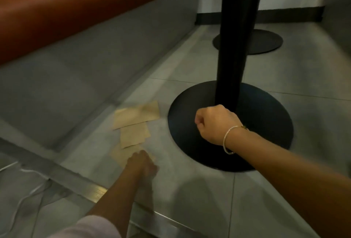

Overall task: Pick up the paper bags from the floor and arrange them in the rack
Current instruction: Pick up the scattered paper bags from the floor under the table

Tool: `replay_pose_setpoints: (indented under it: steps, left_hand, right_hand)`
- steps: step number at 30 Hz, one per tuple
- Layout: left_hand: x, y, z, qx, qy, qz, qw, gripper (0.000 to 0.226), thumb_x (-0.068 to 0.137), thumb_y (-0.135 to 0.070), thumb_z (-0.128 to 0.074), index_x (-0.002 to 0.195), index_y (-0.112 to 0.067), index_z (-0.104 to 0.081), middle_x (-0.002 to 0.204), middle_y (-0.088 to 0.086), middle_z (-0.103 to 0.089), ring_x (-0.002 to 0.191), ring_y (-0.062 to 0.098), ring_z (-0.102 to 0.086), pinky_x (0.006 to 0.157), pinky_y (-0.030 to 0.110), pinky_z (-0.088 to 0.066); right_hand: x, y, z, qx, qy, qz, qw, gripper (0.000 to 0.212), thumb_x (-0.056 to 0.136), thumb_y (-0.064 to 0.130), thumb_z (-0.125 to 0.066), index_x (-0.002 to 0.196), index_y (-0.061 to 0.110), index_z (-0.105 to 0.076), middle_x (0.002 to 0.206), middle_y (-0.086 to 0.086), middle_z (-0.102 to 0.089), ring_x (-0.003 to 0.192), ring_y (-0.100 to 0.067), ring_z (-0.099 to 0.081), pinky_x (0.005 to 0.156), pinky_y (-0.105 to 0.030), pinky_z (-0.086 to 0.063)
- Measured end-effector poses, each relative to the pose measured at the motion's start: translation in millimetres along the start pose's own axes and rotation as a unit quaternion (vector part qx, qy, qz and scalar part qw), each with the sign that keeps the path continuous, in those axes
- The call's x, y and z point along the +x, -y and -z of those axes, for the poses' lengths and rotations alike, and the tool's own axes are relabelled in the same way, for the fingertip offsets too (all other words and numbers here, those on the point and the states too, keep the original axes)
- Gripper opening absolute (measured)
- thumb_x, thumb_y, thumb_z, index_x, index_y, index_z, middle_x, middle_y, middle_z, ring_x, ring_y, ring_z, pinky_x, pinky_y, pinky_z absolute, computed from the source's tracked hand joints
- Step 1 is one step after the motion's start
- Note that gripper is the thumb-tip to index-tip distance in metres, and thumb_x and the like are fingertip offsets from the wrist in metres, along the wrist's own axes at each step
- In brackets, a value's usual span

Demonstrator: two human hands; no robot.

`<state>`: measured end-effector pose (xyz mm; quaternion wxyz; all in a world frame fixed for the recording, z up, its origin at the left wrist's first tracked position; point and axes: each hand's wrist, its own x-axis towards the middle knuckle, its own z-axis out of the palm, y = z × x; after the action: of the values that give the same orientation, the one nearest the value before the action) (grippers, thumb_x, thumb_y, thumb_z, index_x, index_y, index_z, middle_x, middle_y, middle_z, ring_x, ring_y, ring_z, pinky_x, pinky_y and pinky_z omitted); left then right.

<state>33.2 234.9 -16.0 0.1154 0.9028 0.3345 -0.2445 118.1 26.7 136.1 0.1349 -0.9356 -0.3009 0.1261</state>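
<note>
Task barely started: three paper bags (134, 123) lay flat on the floor, nearest under the left hand (141, 162), grip unclear through blur. Right hand (214, 123) fisted, empty. Rack not visible.

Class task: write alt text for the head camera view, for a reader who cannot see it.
A person's left hand reaches down onto flat brown paper bags on the grey tiled floor, while the right hand, fingers curled, hangs over a black round table base.
</note>
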Motion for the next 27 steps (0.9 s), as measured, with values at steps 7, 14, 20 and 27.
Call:
replay_pose_setpoints:
  steps: [7,14,20,27]
  left_hand:
    - [9.0,6.7,-1.2,0.020,-0.091,-0.044,0.995,0.046,0.088,-0.034,-0.050,0.122,-0.005,-0.038,0.120,0.016,-0.051,0.110,0.032,-0.053,0.086,0.033,-0.042]
    - [0.7,-6.5,2.7,-0.087,-0.030,0.022,0.996,0.080,0.075,-0.030,-0.071,0.138,-0.012,-0.027,0.127,0.012,-0.046,0.117,0.029,-0.049,0.091,0.034,-0.045]
    - [-14.8,-36.1,13.3,-0.299,0.133,-0.056,0.943,0.023,0.082,-0.009,-0.067,0.101,-0.014,-0.055,0.092,0.009,-0.059,0.071,0.016,-0.057,0.062,0.026,-0.047]
    - [-23.1,-54.1,38.1,-0.572,0.230,-0.134,0.776,0.024,0.088,0.010,-0.052,0.090,-0.012,-0.059,0.062,-0.002,-0.068,0.053,0.004,-0.064,0.049,0.016,-0.052]
  right_hand:
    - [23.5,-0.2,-41.2,0.008,0.042,0.002,0.999,0.019,0.093,0.018,-0.047,0.106,0.020,-0.061,0.104,-0.005,-0.062,0.092,-0.023,-0.060,0.078,-0.032,-0.053]
    - [22.0,14.8,-62.0,-0.009,0.101,0.030,0.994,0.025,0.093,0.016,-0.047,0.117,0.022,-0.055,0.112,-0.004,-0.059,0.100,-0.021,-0.057,0.079,-0.028,-0.045]
    - [17.7,13.9,-81.0,0.043,0.189,-0.010,0.981,0.061,0.085,0.025,-0.063,0.138,0.025,-0.032,0.129,-0.005,-0.046,0.113,-0.024,-0.051,0.095,-0.034,-0.047]
    - [22.2,3.7,-76.6,0.300,0.114,-0.207,0.924,0.103,0.075,0.033,-0.076,0.149,0.014,-0.008,0.137,-0.012,-0.044,0.118,-0.029,-0.051,0.095,-0.035,-0.047]
